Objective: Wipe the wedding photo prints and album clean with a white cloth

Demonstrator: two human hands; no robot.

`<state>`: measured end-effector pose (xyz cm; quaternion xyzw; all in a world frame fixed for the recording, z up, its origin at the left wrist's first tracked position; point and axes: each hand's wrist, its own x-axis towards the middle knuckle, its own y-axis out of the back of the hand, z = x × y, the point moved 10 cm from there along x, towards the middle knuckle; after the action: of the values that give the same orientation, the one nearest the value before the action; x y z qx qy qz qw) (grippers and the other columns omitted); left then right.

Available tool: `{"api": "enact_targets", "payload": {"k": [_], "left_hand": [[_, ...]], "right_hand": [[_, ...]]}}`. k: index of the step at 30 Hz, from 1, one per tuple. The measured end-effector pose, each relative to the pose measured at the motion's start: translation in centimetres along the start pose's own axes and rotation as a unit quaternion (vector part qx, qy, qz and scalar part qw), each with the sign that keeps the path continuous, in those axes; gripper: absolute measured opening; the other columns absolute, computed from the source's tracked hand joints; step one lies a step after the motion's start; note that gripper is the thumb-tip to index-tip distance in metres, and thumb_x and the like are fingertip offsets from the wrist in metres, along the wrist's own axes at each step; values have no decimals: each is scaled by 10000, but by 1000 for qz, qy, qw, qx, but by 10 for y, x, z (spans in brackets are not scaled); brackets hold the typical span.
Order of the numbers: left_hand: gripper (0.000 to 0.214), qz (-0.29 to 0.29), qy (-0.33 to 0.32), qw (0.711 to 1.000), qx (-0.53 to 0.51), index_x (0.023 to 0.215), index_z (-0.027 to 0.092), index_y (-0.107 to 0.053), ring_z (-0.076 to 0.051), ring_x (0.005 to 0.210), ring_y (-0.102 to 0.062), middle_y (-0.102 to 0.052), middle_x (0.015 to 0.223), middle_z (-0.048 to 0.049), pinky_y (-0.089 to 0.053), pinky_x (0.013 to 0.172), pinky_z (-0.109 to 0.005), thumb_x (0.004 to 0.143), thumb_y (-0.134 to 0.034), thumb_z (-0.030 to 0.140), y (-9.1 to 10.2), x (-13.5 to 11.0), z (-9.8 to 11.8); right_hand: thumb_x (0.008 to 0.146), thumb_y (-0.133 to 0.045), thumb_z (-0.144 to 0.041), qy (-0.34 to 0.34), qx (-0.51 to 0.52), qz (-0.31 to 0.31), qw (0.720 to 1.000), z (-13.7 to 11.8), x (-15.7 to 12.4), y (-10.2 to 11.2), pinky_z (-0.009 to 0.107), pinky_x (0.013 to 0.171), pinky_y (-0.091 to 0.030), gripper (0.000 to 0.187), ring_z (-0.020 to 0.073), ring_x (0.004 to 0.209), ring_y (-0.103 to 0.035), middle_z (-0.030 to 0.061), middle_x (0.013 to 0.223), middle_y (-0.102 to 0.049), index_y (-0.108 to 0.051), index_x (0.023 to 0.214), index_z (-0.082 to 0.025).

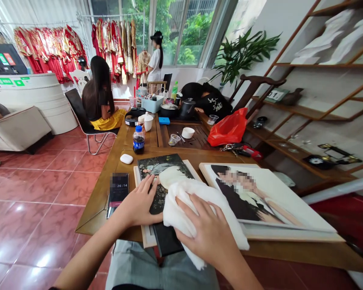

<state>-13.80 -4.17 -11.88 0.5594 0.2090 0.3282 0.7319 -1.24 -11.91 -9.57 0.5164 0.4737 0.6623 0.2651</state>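
My right hand (204,225) is closed on a white cloth (181,193), pressed down over a dark photo album (166,237). The album's cover picture (175,165) shows a figure in pale clothing on a black background, and the cloth hides its lower right part. My left hand (143,201) lies flat on the album's left side, fingers stretched out. Beneath the album a light-edged board (136,177) sticks out. To the right lies a large framed photo (278,173) of people, with the cloth's edge beside it.
A phone (118,193) and a white earbud case (126,158) lie on the wooden table (93,209) at left. Beyond stand a cola bottle (138,141), a white bowl (188,133) and a red plastic bag (228,129). One person (98,92) sits left; another leans on the table.
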Motion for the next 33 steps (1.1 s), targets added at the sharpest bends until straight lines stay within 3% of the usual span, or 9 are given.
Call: {"api": "enact_targets", "payload": {"k": [6, 14, 20, 27, 33], "left_hand": [[1219, 4, -5, 1000, -4, 1580, 28, -135, -388, 1541, -53, -112, 1641, -286, -185, 1244, -525, 753, -627, 776, -9, -1, 3], [1212, 41, -7, 998, -42, 1601, 100, -118, -385, 1541, -113, -148, 1651, -246, -206, 1240, -546, 759, -585, 836, -5, -3, -2], [1231, 35, -4, 999, -37, 1592, 67, -165, -385, 1540, -125, -159, 1646, -256, -200, 1245, -536, 748, -568, 867, -7, -4, -3], [1221, 40, -7, 998, -41, 1595, 86, -171, -393, 1539, -128, -164, 1649, -243, -212, 1240, -545, 742, -591, 851, -9, -5, -5], [1225, 46, -15, 998, -47, 1597, 77, -149, -400, 1540, -105, -142, 1652, -249, -214, 1240, -549, 751, -599, 840, -11, -6, -5]], "right_hand": [[814, -606, -384, -6, 17, -12, 1000, 6, 4, 1, 508, 960, -418, 571, 346, 1207, -563, 159, 1355, -610, -596, 1369, -253], [854, -598, -450, 11, 28, -41, 999, 17, 15, -3, 512, 987, -414, 583, 337, 1244, -551, 146, 1373, -603, -565, 1408, -274], [847, -629, -478, 49, 41, -79, 995, 22, 27, -17, 536, 1011, -412, 629, 354, 1305, -507, 176, 1435, -550, -545, 1430, -257], [867, -625, -493, 76, 57, -128, 987, 36, 66, -43, 574, 1068, -371, 672, 366, 1389, -427, 168, 1531, -455, -477, 1485, -276], [905, -570, -544, 78, 62, -133, 986, 47, 106, -60, 607, 1091, -340, 677, 378, 1408, -398, 169, 1576, -393, -443, 1507, -262]]}}
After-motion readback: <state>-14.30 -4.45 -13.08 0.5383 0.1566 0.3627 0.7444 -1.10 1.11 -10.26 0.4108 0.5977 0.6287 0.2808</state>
